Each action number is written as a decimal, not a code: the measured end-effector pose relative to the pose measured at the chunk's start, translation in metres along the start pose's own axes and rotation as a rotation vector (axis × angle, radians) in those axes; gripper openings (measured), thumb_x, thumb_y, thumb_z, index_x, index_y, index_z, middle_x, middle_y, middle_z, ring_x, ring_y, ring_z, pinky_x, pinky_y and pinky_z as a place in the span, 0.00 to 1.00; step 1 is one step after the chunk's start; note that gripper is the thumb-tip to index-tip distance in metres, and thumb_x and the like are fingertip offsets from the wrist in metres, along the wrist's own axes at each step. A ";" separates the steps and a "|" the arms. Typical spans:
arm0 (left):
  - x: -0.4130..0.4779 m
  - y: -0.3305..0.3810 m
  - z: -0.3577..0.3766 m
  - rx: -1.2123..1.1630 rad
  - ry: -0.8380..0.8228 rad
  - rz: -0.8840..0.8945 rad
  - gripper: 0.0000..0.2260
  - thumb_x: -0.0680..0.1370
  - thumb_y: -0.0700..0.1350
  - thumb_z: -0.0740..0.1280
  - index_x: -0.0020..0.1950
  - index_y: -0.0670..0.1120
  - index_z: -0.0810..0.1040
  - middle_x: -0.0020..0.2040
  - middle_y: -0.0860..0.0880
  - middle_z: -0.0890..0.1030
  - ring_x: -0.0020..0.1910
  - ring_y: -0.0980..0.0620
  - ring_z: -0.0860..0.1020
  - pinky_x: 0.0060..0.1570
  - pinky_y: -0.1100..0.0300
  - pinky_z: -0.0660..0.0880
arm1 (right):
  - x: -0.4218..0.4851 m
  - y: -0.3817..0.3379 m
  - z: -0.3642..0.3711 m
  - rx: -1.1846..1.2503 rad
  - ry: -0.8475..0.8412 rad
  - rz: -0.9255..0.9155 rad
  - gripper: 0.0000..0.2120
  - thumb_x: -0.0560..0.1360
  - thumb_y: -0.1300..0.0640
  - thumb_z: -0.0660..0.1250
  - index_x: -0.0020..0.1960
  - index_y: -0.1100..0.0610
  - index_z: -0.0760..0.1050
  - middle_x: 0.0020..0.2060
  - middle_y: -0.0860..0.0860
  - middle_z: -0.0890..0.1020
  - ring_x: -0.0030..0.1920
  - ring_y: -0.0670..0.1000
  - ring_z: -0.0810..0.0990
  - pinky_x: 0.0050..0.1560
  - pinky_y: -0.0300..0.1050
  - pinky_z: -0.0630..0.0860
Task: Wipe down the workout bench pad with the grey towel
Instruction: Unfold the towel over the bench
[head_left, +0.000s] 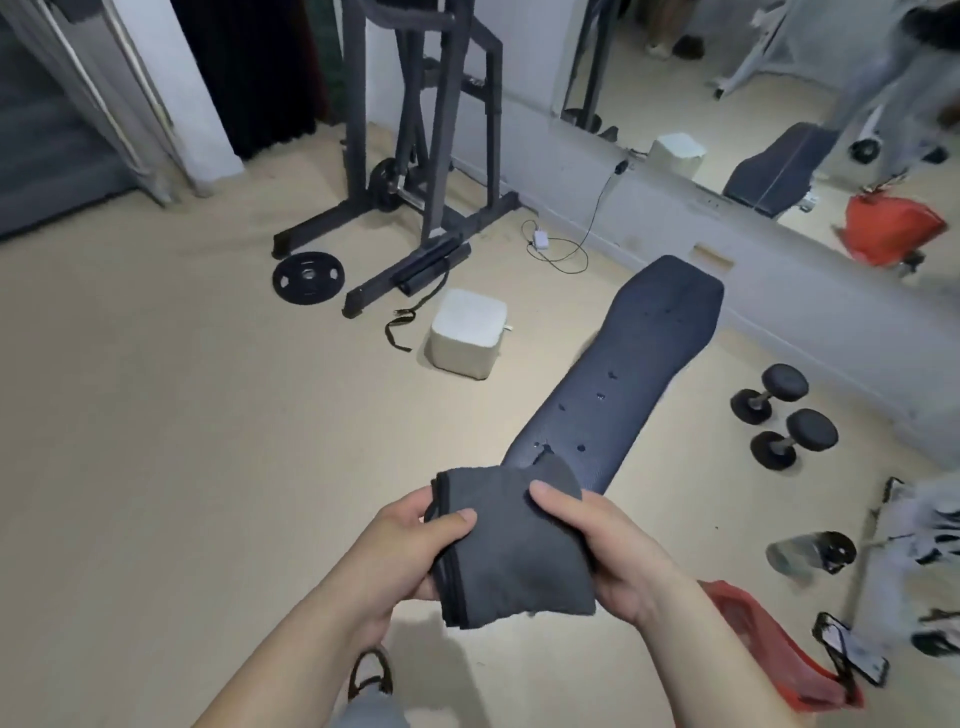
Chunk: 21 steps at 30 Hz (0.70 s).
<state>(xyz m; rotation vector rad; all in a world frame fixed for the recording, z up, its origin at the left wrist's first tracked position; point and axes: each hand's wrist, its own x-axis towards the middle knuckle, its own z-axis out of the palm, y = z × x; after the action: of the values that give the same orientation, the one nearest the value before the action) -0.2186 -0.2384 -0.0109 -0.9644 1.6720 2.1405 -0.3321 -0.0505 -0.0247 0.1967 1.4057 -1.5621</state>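
Bench pad (639, 374): dark and long, runs away beyond the grip. Its near end sits just behind the towel; contact unclear.
Grey towel (511, 551): folded, held between both hands.
Left grip (410, 545): fingers curled round the towel's left edge, thumb on top.
Right grip (608, 545): same on the right edge.
Dumbbells (784, 410): on the floor, beyond and right of the right grip.

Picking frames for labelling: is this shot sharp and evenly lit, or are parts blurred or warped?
Head view: the towel, left hand, right hand and bench pad are sharp; the bottle and the far right edge are smeared; the pillar leans from wide-lens distortion; light is soft and even, with a faint shadow on the floor and no glare.
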 end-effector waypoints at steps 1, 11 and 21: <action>0.017 0.015 -0.005 0.034 -0.043 -0.010 0.10 0.81 0.46 0.68 0.62 0.55 0.82 0.53 0.52 0.88 0.52 0.51 0.86 0.45 0.52 0.84 | 0.009 -0.009 0.002 0.030 0.023 -0.015 0.20 0.78 0.51 0.73 0.66 0.60 0.81 0.61 0.61 0.85 0.63 0.63 0.84 0.62 0.60 0.79; 0.157 0.149 0.051 0.302 -0.380 -0.045 0.09 0.80 0.43 0.68 0.58 0.52 0.84 0.52 0.48 0.88 0.47 0.49 0.86 0.43 0.54 0.76 | 0.048 -0.096 -0.030 0.389 0.436 -0.177 0.16 0.78 0.55 0.72 0.63 0.61 0.82 0.56 0.62 0.87 0.57 0.64 0.86 0.62 0.65 0.80; 0.301 0.224 0.104 0.445 -0.357 -0.039 0.14 0.78 0.43 0.72 0.63 0.51 0.76 0.54 0.48 0.85 0.54 0.49 0.85 0.58 0.48 0.82 | 0.118 -0.180 -0.090 0.599 0.606 -0.346 0.14 0.81 0.55 0.70 0.64 0.61 0.80 0.55 0.61 0.88 0.56 0.61 0.87 0.63 0.61 0.80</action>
<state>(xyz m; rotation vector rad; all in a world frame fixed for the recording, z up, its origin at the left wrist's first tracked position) -0.6064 -0.2674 -0.0196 -0.4516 1.8055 1.6788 -0.5645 -0.0680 -0.0127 0.8858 1.4173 -2.3182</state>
